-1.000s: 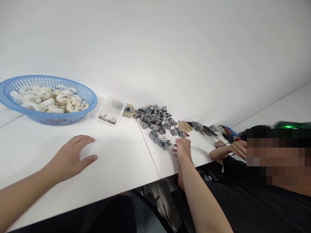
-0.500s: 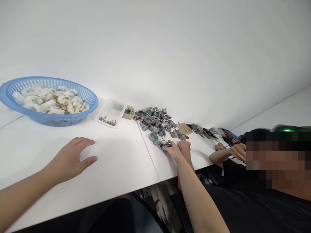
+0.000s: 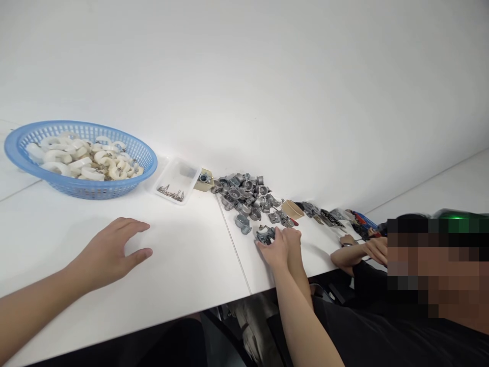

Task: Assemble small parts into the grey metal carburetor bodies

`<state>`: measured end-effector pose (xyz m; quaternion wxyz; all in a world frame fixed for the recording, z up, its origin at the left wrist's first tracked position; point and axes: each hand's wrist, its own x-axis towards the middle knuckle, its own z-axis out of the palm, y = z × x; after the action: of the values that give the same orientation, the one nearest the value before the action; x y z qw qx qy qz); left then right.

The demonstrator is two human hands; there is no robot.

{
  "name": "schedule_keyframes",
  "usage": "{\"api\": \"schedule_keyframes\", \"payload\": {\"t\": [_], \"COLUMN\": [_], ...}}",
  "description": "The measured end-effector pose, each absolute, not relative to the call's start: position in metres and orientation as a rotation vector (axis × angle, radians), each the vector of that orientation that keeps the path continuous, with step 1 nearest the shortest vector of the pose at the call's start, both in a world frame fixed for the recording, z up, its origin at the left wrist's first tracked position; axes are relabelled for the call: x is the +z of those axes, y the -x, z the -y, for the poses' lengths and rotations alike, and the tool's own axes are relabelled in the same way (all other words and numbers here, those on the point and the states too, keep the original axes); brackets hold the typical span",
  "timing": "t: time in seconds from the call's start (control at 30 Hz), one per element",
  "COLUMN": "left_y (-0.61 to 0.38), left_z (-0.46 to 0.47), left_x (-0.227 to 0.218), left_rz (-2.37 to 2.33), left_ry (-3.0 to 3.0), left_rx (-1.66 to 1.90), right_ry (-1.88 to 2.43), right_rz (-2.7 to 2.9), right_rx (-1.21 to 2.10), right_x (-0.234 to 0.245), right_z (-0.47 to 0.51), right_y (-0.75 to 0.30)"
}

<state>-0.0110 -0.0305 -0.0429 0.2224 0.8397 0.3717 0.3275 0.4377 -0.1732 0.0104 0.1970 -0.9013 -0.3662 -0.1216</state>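
Note:
My left hand (image 3: 109,251) hovers or rests over the white table at the left, thumb and fingers apart, with nothing in it. Stretched out to the right, my right hand (image 3: 275,250) has its fingers and thumb around a grey metal casting (image 3: 265,234) with a round opening, partly hidden by the fingers. Close beside that casting lies another grey casting (image 3: 242,223). Behind these is a heap of similar metal castings (image 3: 244,191).
A blue basket (image 3: 91,190) of white rings stands left, beside a clear tray (image 3: 187,189) with metal pins and a yellowish box (image 3: 206,186). A co-worker's fist (image 3: 292,237) is right against my right hand. Farther right are a tan container (image 3: 293,209) and another person's arm (image 3: 349,253).
My right hand has shifted slightly right and turned, and the casting in it has moved and turned along. My left hand stays as it was. The view has tilted a little.

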Motion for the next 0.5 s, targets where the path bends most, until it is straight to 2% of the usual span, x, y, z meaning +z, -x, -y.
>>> {"api": "schedule_keyframes", "payload": {"t": [0.23,0.5], "left_y": [0.012,0.012], "left_z": [0.031,0.031], "left_x": [-0.039,-0.036], "left_rz": [-1.030,-1.025], "left_ry": [-2.359,-2.350], "left_rx": [0.892,0.902], "right_ry": [2.568,2.599], "right_rz": [1.367,1.427], "right_rx": [-0.450,-0.608], "right_x": [0.002,-0.004], "right_z": [0.172,0.172], "right_y": [-0.429,-0.429]}}
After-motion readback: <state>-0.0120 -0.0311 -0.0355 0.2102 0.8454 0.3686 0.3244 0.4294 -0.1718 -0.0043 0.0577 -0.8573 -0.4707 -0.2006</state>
